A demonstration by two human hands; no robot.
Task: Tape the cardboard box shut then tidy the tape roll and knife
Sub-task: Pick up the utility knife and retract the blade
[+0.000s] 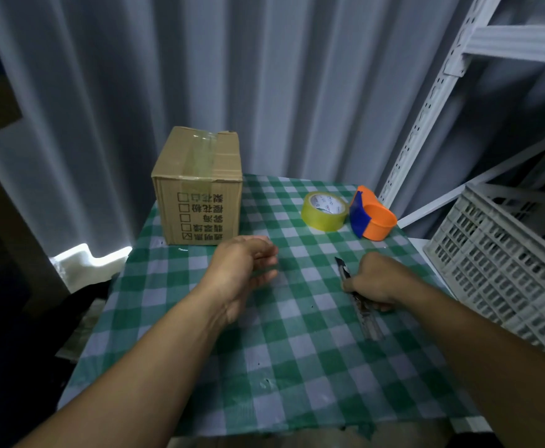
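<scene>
The cardboard box [197, 185] is stood at the far left corner of the checked tablecloth [264, 350], its top seam already covered by a strip of clear tape, with its left side just at the cloth's edge — a nudge from that side could tip it off the table. The left hand [242, 270] is held empty above the cloth near the box, fingers loosely curled and apart, touching nothing. Open cloth is left between the two hands and toward the near edge, so room for moving is ample there. The knife [358, 302] is pinned flat to the cloth under the right hand [374, 282], whose fingers are closed over its middle; whether the blade is extended cannot be told, and if it is, a slip toward the left hand would be the likely harm. The tape roll [324, 211] is set far right, just beside an orange and blue dispenser [372, 218], both near the cloth's right edge, where a careless sweep could send them off. A white crate [507, 270] is crowded against that side.
</scene>
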